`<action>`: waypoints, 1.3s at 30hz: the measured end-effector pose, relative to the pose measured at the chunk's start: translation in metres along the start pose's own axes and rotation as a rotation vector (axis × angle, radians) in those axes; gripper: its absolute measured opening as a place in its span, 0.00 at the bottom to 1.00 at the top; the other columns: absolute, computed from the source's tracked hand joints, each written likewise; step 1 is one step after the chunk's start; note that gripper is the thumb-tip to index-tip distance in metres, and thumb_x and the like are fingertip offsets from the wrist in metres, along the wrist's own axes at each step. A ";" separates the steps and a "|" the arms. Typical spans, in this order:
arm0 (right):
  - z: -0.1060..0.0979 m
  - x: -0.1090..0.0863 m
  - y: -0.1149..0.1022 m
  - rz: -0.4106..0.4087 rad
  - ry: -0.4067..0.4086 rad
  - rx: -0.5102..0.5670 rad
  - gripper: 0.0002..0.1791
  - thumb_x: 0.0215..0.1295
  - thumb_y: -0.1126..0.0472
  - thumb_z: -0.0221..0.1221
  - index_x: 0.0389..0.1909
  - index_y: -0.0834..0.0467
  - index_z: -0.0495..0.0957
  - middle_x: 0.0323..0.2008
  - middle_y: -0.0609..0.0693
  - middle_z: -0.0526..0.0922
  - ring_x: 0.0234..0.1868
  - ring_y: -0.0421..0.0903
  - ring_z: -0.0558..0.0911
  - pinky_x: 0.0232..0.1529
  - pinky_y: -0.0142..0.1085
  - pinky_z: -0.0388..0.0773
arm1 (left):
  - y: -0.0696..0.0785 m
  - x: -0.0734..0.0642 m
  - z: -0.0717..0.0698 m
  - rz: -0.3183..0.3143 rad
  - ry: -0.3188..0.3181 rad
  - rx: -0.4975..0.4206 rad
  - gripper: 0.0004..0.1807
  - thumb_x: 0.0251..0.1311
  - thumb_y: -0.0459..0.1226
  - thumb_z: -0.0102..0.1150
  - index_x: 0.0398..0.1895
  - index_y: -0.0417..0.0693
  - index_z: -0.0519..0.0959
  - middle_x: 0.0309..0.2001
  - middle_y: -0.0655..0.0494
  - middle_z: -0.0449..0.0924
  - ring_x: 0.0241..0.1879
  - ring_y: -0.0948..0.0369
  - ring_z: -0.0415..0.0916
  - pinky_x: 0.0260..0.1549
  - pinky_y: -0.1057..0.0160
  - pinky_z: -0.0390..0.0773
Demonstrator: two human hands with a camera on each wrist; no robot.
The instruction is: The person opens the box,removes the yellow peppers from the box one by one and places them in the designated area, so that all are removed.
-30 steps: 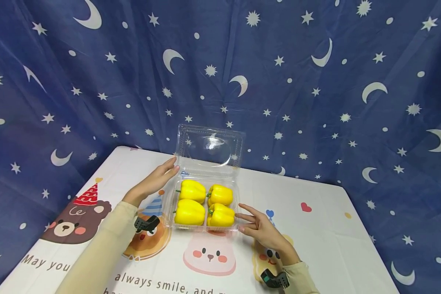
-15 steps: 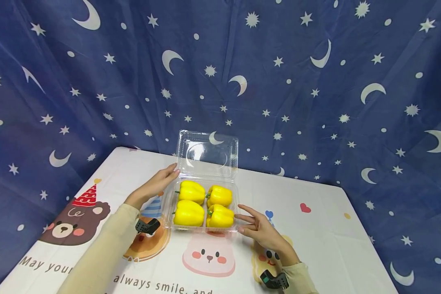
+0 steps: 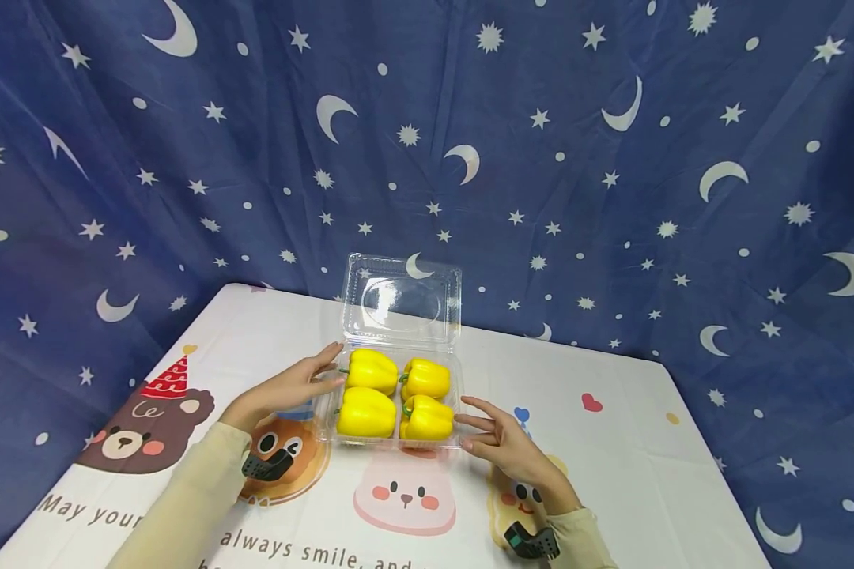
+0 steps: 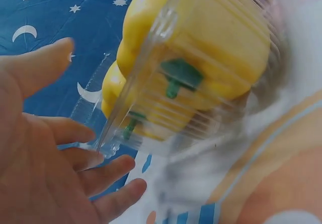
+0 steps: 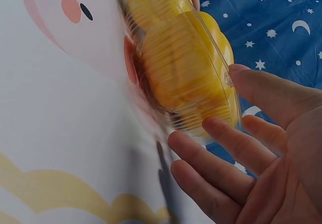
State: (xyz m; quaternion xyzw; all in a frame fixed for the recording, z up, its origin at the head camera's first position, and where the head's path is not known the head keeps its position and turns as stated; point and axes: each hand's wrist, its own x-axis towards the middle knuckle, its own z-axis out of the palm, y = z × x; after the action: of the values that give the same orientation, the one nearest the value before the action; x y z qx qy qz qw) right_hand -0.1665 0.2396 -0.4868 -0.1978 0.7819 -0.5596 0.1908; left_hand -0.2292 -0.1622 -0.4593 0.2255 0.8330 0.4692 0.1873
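A clear plastic clamshell box [image 3: 324, 415] stands on the table with its lid [image 3: 402, 304] raised at the back. Several yellow bell peppers [image 3: 366, 412] with green stems sit inside, in two rows. My left hand [image 3: 289, 386] is at the box's left side, fingers spread loosely; in the left wrist view its fingertips are right by the clear wall, with the thumb apart. On the opposite side, my right hand [image 3: 508, 442] has its fingers extended to the right wall. The thumb [image 5: 261, 88] of that hand reaches the rim in the right wrist view.
A white tablecloth [image 3: 633, 474] printed with cartoon animals and lettering covers the table. Behind the table and at both sides hangs a dark blue curtain [image 3: 541, 197] with moons and stars. A black camera mount is strapped to each wrist.
The lid has come down a little from its earlier height and now leans at the back. My left hand has slid from beside the hinge toward the front. The right hand stays put.
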 end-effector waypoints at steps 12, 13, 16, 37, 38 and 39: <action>-0.001 0.000 -0.002 -0.019 -0.029 0.051 0.39 0.69 0.63 0.63 0.75 0.66 0.57 0.66 0.71 0.74 0.63 0.69 0.78 0.57 0.34 0.83 | -0.003 -0.021 -0.002 -0.016 -0.072 0.091 0.54 0.61 0.45 0.69 0.82 0.44 0.44 0.83 0.41 0.28 0.80 0.34 0.31 0.74 0.28 0.42; -0.001 0.000 -0.002 -0.020 -0.030 0.051 0.38 0.68 0.63 0.63 0.75 0.66 0.58 0.65 0.71 0.75 0.63 0.69 0.78 0.57 0.34 0.83 | -0.002 -0.022 -0.002 -0.024 -0.072 0.100 0.55 0.61 0.46 0.69 0.82 0.45 0.45 0.83 0.41 0.29 0.80 0.35 0.31 0.74 0.28 0.41; -0.001 0.001 -0.003 -0.022 -0.032 0.051 0.37 0.68 0.63 0.64 0.74 0.67 0.59 0.64 0.71 0.76 0.63 0.69 0.78 0.57 0.33 0.83 | -0.001 -0.024 -0.002 -0.039 -0.060 0.125 0.55 0.60 0.47 0.70 0.82 0.46 0.46 0.83 0.42 0.31 0.81 0.35 0.33 0.74 0.28 0.41; 0.001 -0.003 -0.015 -0.032 0.071 -0.173 0.27 0.70 0.60 0.62 0.67 0.64 0.70 0.59 0.66 0.80 0.57 0.58 0.83 0.60 0.43 0.82 | 0.005 -0.032 -0.001 0.015 -0.043 0.210 0.50 0.62 0.47 0.68 0.80 0.40 0.53 0.82 0.37 0.39 0.79 0.33 0.40 0.73 0.29 0.49; 0.001 -0.003 -0.016 -0.037 0.088 -0.201 0.27 0.70 0.60 0.62 0.67 0.63 0.70 0.60 0.65 0.79 0.58 0.60 0.83 0.62 0.47 0.81 | 0.005 -0.032 -0.001 0.017 -0.043 0.215 0.50 0.62 0.47 0.68 0.80 0.40 0.53 0.82 0.37 0.39 0.79 0.33 0.40 0.73 0.29 0.50; 0.001 -0.003 -0.019 -0.042 0.104 -0.225 0.27 0.70 0.59 0.62 0.67 0.63 0.70 0.61 0.65 0.79 0.58 0.61 0.82 0.62 0.51 0.80 | 0.005 -0.032 -0.002 0.019 -0.044 0.216 0.49 0.62 0.47 0.68 0.80 0.39 0.53 0.82 0.37 0.39 0.79 0.33 0.40 0.73 0.29 0.50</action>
State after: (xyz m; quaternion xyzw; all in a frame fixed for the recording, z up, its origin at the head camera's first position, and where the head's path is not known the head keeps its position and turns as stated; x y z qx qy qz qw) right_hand -0.1614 0.2348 -0.4692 -0.2050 0.8442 -0.4819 0.1148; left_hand -0.2025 -0.1786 -0.4508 0.2627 0.8723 0.3732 0.1756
